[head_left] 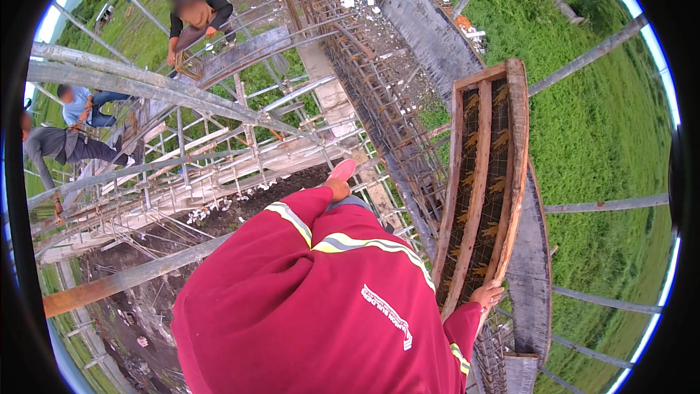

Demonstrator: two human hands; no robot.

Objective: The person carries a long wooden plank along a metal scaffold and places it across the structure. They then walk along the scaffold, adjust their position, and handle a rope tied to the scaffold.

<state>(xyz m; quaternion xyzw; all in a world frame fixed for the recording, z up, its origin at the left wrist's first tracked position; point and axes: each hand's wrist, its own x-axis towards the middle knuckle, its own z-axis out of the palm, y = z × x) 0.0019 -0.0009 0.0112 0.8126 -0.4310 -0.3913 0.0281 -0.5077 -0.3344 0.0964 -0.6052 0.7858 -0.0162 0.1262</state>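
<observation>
Bright daylight | soft shadows | blue-fringed rim | fisheye bending | black corners

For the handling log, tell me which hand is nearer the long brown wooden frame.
Right: the right hand holds the frame by its right edge; the left hand is apart from it, off to the left.

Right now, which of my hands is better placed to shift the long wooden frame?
Probably your right hand: it grips the side board near the lower end of the wooden frame. Your left hand is apart from it, away to the left.
</observation>
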